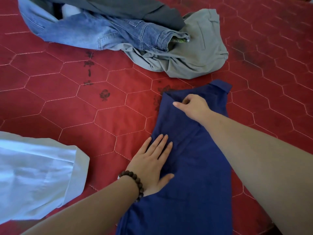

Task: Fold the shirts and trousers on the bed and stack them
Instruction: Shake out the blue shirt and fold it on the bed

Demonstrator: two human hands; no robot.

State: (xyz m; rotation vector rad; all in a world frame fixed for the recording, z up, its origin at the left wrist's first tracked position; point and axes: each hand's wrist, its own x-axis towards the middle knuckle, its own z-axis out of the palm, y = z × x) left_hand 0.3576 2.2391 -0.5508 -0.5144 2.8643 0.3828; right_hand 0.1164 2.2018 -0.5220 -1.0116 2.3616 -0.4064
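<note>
Bedspread (71, 106), red and quilted in hexagons, fills the view. Jeans (108, 31), a dark garment (135, 7) and grey-green trousers (194, 53) lie heaped at the far side. A white shirt (37, 170) lies near left. The blue shirt (194, 175) lies partly folded, near centre. The left hand (152, 161) presses it flat, fingers straight. The right hand (193, 104) pinches its upper fold. A bead bracelet (133, 184) circles the left wrist.

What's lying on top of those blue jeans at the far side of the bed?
A dark grey garment is draped over the upper part of the blue jeans. The jeans partly overlap the grey-green trousers. Whatever sits beneath the heap is covered.
</note>
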